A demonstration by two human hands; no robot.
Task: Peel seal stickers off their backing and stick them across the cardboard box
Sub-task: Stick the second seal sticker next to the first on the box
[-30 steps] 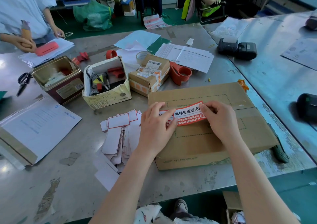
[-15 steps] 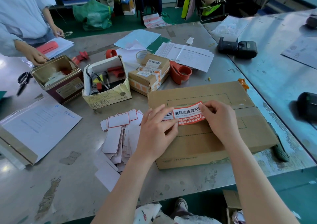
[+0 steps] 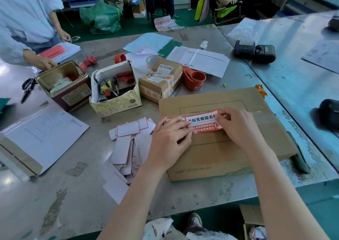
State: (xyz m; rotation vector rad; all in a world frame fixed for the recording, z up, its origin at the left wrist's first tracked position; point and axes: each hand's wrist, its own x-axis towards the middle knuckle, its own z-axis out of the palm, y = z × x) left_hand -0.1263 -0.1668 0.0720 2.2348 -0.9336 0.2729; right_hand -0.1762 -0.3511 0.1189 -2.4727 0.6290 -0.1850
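The seal sticker (image 3: 200, 121) is pressed flat onto the cardboard box (image 3: 229, 148) by the left hand (image 3: 167, 140) with spread fingers, while its end is pinched by the right hand (image 3: 236, 124); a crease or skewed seal could be caused by uneven smoothing.

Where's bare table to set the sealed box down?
Bare steel table along the near edge, below the white envelope and the backing pile. Also a bare strip right of the cardboard box. Crowded: the middle, around the tin, carton and parcel.
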